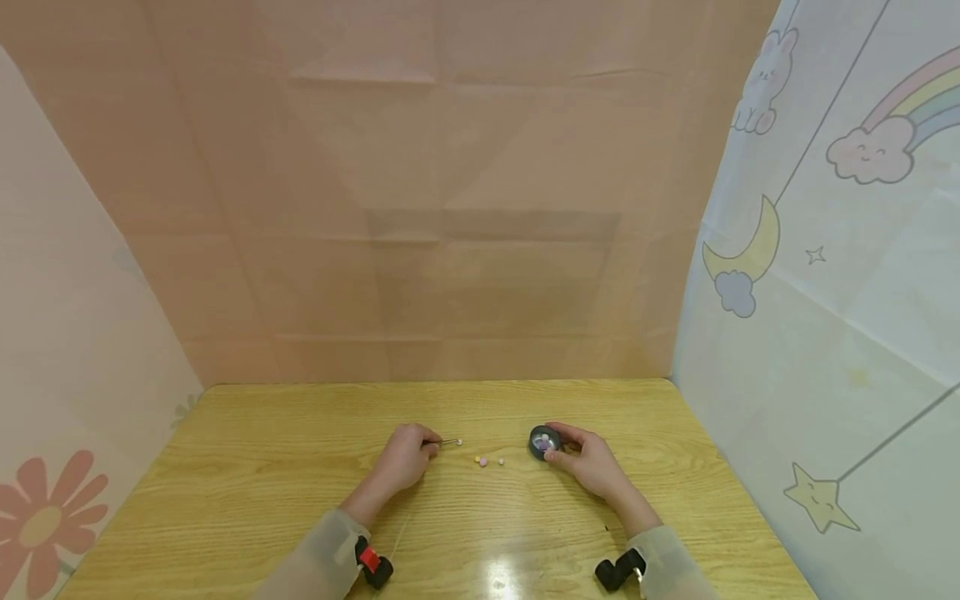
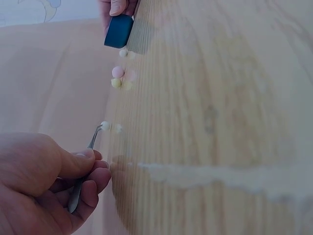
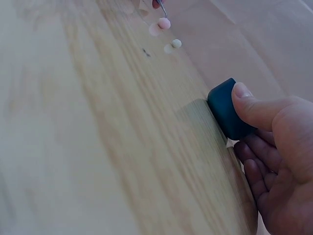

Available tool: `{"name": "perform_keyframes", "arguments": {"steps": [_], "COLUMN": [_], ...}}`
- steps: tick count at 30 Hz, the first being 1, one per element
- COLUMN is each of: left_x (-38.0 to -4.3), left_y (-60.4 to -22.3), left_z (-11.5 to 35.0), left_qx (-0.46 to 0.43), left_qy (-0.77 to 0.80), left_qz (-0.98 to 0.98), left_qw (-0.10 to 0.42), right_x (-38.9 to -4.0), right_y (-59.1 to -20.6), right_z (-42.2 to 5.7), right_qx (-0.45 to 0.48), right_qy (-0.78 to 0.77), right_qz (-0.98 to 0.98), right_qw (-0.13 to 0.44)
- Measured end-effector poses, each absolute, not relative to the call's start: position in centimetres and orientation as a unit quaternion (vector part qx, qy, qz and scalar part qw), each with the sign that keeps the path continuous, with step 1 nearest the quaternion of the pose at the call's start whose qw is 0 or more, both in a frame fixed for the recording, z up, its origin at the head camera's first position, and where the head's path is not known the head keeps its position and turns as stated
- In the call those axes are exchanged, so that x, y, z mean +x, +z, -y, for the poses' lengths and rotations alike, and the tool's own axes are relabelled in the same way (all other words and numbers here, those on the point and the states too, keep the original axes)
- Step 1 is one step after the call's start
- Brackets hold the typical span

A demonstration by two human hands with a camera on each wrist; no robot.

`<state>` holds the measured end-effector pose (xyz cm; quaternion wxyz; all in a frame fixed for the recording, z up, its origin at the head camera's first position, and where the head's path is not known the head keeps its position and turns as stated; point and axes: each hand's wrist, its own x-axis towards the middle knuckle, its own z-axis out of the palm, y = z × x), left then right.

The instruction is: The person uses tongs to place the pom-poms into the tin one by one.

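My left hand (image 1: 406, 458) pinches a pair of metal tweezers (image 2: 91, 142) between thumb and fingers. Their bent tips meet a small white bead (image 2: 105, 126); whether it is lifted off the table I cannot tell. To the right lie a yellow bead (image 2: 116, 83) and a pink bead (image 2: 118, 72) side by side, then another pale bead (image 2: 123, 53). My right hand (image 1: 597, 467) holds a small round dark container (image 3: 226, 110) by its rim, thumb on one side and fingers on the other. In the head view its open top is tilted toward me, with several pale and purple pieces (image 1: 545, 444) inside.
The wooden table (image 1: 300, 467) carries all of this. A plain curtain (image 1: 420, 250) hangs along its far edge, and patterned sheets stand at left and right. Near my right wrist there is a tiny dark speck (image 1: 607, 527) on the wood.
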<state>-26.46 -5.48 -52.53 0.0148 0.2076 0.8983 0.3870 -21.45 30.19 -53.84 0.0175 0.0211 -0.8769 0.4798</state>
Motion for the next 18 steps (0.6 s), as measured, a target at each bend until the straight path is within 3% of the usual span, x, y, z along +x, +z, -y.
{"name": "perform_keyframes", "arguments": {"steps": [18], "left_x": [-25.70], "left_y": [-52.28], "left_z": [5.23], "left_qx": [0.201], "left_qy": [0.438], "left_qz": [-0.876], "left_qw": [0.001], "right_x": [-21.27], "right_y": [-53.97], "right_z": [-30.14], "right_qx": [0.017], "right_qy": [0.473], "right_qz": [0.881], "right_qw": [0.019]}}
